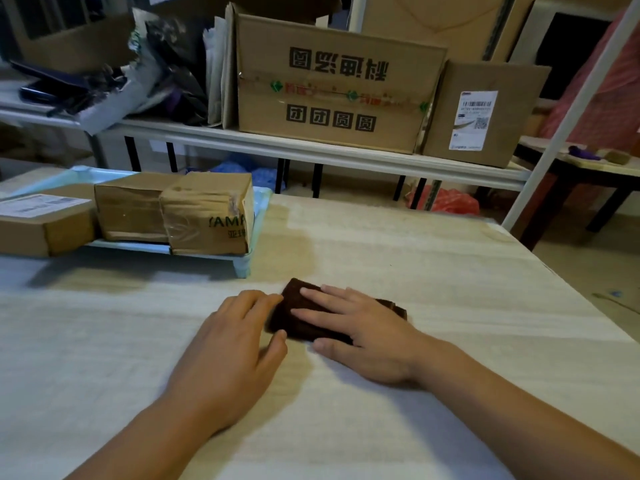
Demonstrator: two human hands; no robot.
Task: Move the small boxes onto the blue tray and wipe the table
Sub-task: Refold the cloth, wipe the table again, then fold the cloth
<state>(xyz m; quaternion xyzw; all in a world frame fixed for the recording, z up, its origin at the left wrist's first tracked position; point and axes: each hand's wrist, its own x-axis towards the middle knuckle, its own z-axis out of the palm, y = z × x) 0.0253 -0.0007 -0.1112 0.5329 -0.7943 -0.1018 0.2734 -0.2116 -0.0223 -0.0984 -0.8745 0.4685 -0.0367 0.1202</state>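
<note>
A folded dark brown cloth [289, 315] lies on the pale wood-grain table [433, 271]. My right hand [360, 336] rests flat on top of it, fingers spread. My left hand [235, 344] touches the cloth's left edge with fingertips and thumb. Three small cardboard boxes sit on the blue tray [254, 233] at the table's far left: a flat labelled box [45, 220], a taped middle box [130, 206] and a taped box with green print [207, 213].
Behind the table runs a white shelf [311, 147] with a large printed carton [332, 88], a labelled carton [485, 112] and crumpled bags [145, 77]. A white post [568, 112] slants at the right. The table's right edge drops to the floor.
</note>
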